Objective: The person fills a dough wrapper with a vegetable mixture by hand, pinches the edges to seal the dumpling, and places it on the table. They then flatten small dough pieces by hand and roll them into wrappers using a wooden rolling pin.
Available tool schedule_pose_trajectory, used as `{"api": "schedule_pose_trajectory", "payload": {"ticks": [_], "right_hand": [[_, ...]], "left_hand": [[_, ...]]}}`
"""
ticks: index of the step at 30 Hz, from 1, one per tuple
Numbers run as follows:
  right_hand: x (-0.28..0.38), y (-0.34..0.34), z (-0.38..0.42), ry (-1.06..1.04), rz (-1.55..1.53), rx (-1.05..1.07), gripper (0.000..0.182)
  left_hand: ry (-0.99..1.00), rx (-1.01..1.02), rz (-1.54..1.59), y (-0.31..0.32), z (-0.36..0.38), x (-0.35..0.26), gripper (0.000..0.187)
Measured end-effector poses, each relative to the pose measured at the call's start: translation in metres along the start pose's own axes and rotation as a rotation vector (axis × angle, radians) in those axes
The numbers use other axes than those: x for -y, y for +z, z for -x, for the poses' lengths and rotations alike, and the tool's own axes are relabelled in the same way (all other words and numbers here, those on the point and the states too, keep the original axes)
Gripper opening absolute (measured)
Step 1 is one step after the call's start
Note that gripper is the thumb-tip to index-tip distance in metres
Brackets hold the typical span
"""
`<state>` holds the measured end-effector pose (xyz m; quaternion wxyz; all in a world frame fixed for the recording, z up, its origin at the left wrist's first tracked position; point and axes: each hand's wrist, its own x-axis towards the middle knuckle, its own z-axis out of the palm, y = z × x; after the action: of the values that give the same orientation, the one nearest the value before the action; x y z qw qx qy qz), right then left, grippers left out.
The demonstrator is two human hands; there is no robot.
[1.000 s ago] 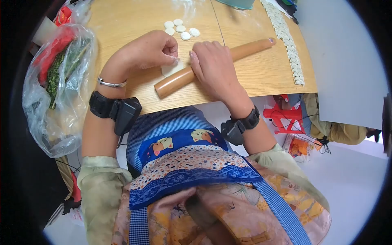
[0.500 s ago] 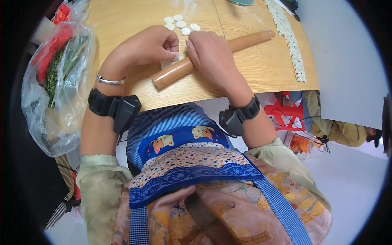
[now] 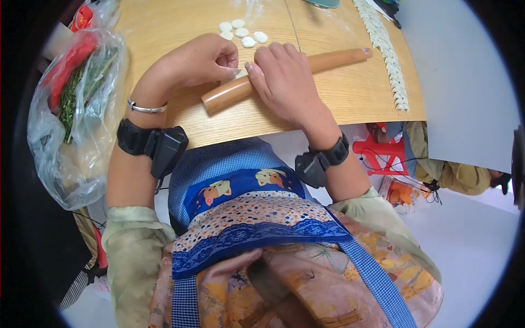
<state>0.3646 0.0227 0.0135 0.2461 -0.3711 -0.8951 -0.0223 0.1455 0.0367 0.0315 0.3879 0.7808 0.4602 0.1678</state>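
My right hand (image 3: 284, 82) lies palm-down on a long wooden rolling pin (image 3: 333, 59) that runs slantwise across the wooden table (image 3: 350, 93). My left hand (image 3: 199, 60) pinches the edge of a small white dough wrapper (image 3: 239, 73), mostly hidden under the fingers and the pin. Both wrists carry black strapped devices, and the left wrist also has a silver bangle.
Several small round dough pieces (image 3: 240, 33) lie beyond my hands. A long row of folded dumplings (image 3: 388, 54) runs along the table's right side. A clear plastic bag with greens and red items (image 3: 76, 104) sits at the left edge. A red stool (image 3: 380, 153) stands below the table.
The rolling pin has moved a little toward me and back away under my right hand, and my left hand has turned the wrapper slightly. The wrapper is more covered now.
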Motion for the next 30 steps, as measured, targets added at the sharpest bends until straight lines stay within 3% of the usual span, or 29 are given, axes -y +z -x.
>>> {"api": "schedule_pose_trajectory", "payload": {"ticks": [6,17,20,30], "right_hand": [[-0.006,0.012,-0.026,0.024,0.033,0.047,0.023],[0.008,-0.023,0.042,-0.035,-0.048,-0.007,0.025],[0.007,-0.023,0.038,-0.049,-0.052,-0.019,0.025],[-0.001,-0.003,0.003,0.016,0.022,0.012,0.022]], "left_hand": [[0.015,-0.043,0.072,0.000,0.000,0.006,0.011],[0.041,0.012,-0.045,-0.001,0.004,0.000,0.013],[0.048,-0.078,0.074,0.003,0.004,-0.004,0.012],[-0.031,0.012,0.081,0.000,0.002,-0.002,0.010]]}}
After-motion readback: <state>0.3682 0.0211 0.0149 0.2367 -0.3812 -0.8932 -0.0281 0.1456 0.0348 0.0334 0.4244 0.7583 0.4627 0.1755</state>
